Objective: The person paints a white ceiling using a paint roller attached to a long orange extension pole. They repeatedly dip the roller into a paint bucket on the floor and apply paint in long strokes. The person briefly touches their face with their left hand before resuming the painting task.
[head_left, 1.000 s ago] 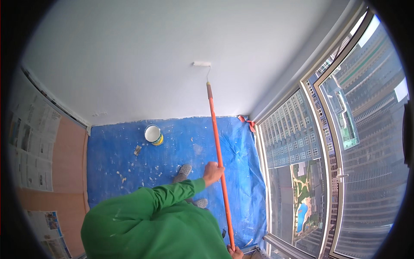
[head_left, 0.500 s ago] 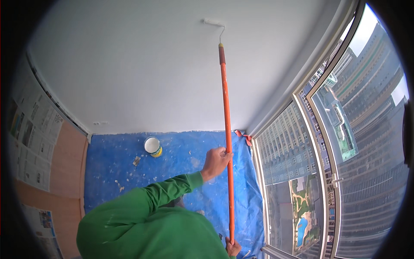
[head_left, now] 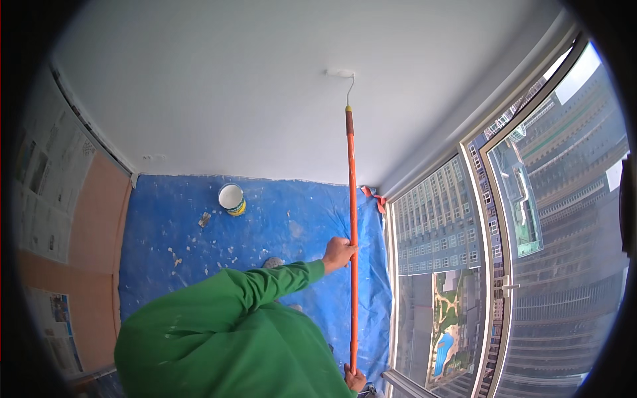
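My left hand [head_left: 337,255] is closed round the middle of a long orange extension pole [head_left: 353,199]. Lower down, my right hand [head_left: 355,379] grips the pole's near end; part of that hand is behind the green sleeve. At the pole's far end, past a brown grip and a bent wire frame, a white paint roller [head_left: 340,73] lies against the pale wall [head_left: 232,99]. The roller sits almost level, its wire arm joining at the right end.
A paint bucket [head_left: 235,211] with a white inside stands on the blue drop sheet [head_left: 199,245], near the wall's foot. Scraps [head_left: 204,219] lie beside it. Tall windows [head_left: 507,265] run along the right; newspaper [head_left: 50,192] covers part of the left side.
The roller has come down the wall, closer to the floor, with the pole in both hands. The view has shifted slightly, and a shoe tip now shows beneath my left arm.
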The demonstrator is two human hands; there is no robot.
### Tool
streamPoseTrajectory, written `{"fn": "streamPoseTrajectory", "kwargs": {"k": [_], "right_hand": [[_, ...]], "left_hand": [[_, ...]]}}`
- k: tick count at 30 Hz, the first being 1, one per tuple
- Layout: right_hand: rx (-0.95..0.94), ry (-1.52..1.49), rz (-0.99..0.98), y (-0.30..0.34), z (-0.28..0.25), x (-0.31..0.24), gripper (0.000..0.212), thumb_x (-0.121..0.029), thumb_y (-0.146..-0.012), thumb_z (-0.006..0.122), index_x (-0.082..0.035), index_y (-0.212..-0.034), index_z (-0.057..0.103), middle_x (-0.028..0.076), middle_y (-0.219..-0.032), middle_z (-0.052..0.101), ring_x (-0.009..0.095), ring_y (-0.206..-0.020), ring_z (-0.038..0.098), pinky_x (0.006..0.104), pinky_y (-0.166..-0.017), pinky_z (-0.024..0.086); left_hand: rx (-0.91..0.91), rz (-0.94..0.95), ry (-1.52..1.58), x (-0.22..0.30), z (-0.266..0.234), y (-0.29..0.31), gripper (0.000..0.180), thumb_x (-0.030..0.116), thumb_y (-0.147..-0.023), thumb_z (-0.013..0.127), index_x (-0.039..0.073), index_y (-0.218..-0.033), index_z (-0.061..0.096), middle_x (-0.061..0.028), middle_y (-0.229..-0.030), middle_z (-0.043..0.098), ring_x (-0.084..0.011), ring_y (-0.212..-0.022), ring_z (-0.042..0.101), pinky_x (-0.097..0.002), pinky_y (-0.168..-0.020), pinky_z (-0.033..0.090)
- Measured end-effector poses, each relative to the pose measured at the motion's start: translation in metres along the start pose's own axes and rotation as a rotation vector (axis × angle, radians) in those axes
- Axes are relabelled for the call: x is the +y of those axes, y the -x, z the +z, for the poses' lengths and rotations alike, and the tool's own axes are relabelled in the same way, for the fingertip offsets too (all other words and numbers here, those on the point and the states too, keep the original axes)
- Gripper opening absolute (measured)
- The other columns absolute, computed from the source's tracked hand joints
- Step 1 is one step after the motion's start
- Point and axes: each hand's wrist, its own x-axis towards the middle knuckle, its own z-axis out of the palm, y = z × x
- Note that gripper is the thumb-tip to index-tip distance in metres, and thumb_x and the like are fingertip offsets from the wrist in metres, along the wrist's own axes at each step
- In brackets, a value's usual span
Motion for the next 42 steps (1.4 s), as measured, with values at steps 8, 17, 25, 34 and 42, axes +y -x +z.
{"fn": "streamPoseTrajectory", "kwargs": {"k": [8,17,25,34,42], "right_hand": [[0.241,0.032,-0.494,0.023,0.012,0.062,0.035,-0.045,-0.088,0.054,-0.022,-0.110,0.068,0.012,-0.082,0.067,0.034,-0.069,0.063,0.0471,-0.057,0.049],[-0.273,0.245,-0.177,0.016,-0.087,-0.002,0.030,-0.042,-0.084,0.063,-0.016,-0.096,0.071,0.013,-0.076,0.068,0.029,-0.062,0.063,0.0416,-0.050,0.048],[-0.237,0.369,-0.150,-0.040,-0.153,-0.145,0.039,-0.041,-0.072,0.074,-0.005,-0.066,0.062,0.012,-0.051,0.054,0.029,-0.048,0.057,0.0430,-0.051,0.044],[-0.349,0.439,-0.170,-0.090,-0.174,-0.327,0.033,-0.044,-0.077,0.069,-0.011,-0.075,0.067,0.015,-0.058,0.060,0.038,-0.057,0.061,0.0469,-0.053,0.046],[-0.378,0.459,-0.361,-0.133,-0.147,-0.480,0.025,-0.034,-0.086,0.061,-0.009,-0.081,0.060,0.013,-0.065,0.060,0.037,-0.060,0.060,0.0488,-0.054,0.044]], "left_hand": [[0.072,-0.355,-0.056,-0.072,-0.001,-0.020,0.030,0.022,-0.079,0.068,-0.007,-0.080,0.066,-0.0141,-0.073,0.067,-0.0215,-0.058,0.065,-0.0322,-0.044,0.053],[0.249,-0.669,-0.023,-0.114,-0.070,0.053,0.029,0.024,-0.075,0.073,-0.004,-0.079,0.066,-0.0143,-0.073,0.068,-0.0230,-0.058,0.066,-0.0333,-0.044,0.051],[0.444,-0.771,0.295,-0.195,-0.157,0.052,0.023,0.016,-0.077,0.068,-0.005,-0.077,0.059,-0.0158,-0.069,0.059,-0.0219,-0.047,0.055,-0.0342,-0.036,0.038],[0.470,-0.750,0.604,-0.204,-0.249,0.003,0.021,0.013,-0.078,0.068,-0.005,-0.076,0.056,-0.0161,-0.065,0.057,-0.0213,-0.042,0.051,-0.0334,-0.034,0.035],[0.472,-0.797,0.660,-0.193,-0.331,-0.062,0.017,0.016,-0.083,0.064,0.002,-0.091,0.058,-0.0142,-0.079,0.063,-0.0253,-0.060,0.061,-0.0375,-0.049,0.048]]}}
